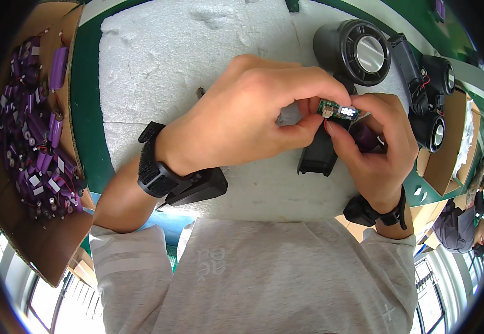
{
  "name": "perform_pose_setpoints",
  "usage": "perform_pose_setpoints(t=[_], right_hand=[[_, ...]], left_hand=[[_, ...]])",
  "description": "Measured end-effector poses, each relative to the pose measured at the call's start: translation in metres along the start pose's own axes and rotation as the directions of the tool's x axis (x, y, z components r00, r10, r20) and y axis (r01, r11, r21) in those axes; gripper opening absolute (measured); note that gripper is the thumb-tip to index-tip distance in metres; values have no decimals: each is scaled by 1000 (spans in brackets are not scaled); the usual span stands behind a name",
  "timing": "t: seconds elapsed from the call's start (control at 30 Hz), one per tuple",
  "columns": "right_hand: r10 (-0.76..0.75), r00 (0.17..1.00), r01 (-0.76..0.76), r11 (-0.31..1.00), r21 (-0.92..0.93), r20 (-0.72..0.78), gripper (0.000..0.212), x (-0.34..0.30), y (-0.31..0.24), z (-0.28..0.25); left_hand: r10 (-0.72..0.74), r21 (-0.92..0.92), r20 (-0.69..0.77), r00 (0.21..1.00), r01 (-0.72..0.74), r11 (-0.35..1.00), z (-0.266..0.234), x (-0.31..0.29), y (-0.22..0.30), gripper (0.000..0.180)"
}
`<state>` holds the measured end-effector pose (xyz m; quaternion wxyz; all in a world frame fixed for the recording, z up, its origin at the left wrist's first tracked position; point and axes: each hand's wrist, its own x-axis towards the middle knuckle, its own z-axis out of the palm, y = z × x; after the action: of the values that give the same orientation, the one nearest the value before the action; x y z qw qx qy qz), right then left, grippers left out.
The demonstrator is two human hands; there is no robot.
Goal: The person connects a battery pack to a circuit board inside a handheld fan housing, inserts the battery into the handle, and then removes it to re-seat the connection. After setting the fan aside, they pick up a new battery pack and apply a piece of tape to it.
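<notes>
A small green circuit board (330, 105) with a lit white display is pinched between both hands. The thumb and index finger of my left hand (247, 111) close on its left end, beside a pale connector. My right hand (384, 150) grips the other end between thumb and index finger. Partly hidden by the right fingers is a purple battery cell (366, 137); whether they hold it I cannot tell. Beneath the hands lies a black handle-like housing (317, 156). Beyond it is a round black fan head (359, 53) with a silver centre.
White foam (158, 61) covers the green worktable. On the left, a cardboard box (58, 239) holds many purple battery cells with wires. More black fan units (436, 131) lie on the right, by an open cardboard box (448, 156). Another person (459, 225) is at the far right.
</notes>
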<state>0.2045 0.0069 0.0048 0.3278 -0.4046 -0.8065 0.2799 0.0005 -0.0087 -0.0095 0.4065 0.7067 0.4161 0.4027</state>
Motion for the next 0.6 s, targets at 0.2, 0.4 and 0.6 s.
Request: perform_pose_setpoints(t=[0.2,0.4,0.6], right_hand=[[-27,1000,28,998,-49,12,38,1,1,-2],[52,998,-51,996,-67,25,37,2,-1,-4],[41,999,-41,999,-31,-12,39,5,-1,-1]], left_hand=[[40,-42,-60,997,-42,998,3,-1,-6,37],[71,25,-99,993,-69,997,4,-3,-7,32],[98,94,-133,986,-86,992,8,-4,-5,30]])
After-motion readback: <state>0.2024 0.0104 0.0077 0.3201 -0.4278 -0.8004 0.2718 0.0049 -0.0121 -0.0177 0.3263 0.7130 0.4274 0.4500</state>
